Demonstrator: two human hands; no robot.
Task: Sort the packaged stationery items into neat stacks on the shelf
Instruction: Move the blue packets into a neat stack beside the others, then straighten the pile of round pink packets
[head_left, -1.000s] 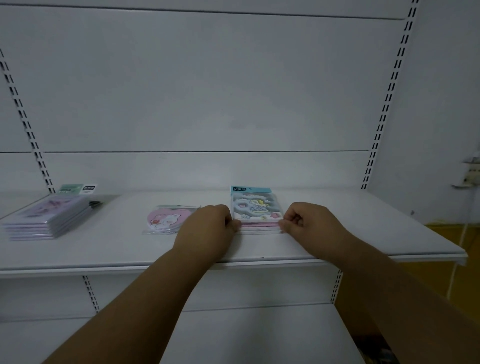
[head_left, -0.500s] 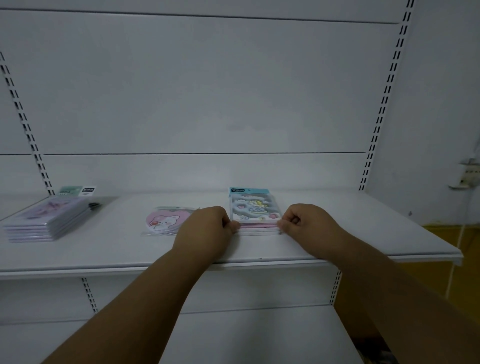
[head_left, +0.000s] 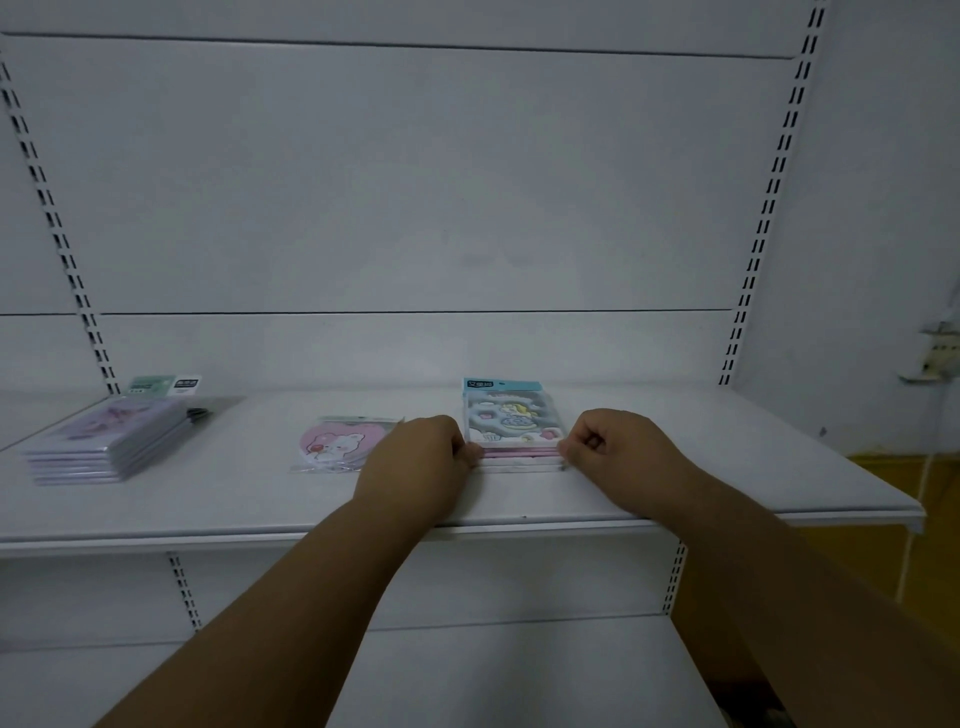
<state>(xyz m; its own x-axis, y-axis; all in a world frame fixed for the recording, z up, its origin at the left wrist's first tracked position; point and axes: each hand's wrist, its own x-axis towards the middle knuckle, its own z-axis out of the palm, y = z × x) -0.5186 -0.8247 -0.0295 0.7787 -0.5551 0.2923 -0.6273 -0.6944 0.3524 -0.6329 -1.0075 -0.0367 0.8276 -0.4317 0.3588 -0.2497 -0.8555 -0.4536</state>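
Observation:
A small stack of packaged stationery with a blue header and cartoon picture (head_left: 510, 415) lies flat on the white shelf (head_left: 260, 499). My left hand (head_left: 415, 462) is curled against the stack's near left corner, and my right hand (head_left: 618, 449) pinches its near right corner. Both hands grip the stack's front edge. A pink pack with a bear picture (head_left: 340, 441) lies just left of my left hand. At the far left sits a taller pile of purple packs (head_left: 106, 439).
Slotted uprights (head_left: 763, 223) run up the white back panel on both sides. A lower shelf (head_left: 493, 675) lies under my forearms. To the right of the shelf's end are a yellow floor (head_left: 930, 499) and a wall socket (head_left: 937, 356).
Both hands stay at the stack's front corners. The view has drifted slightly; the stack sits a touch squarer.

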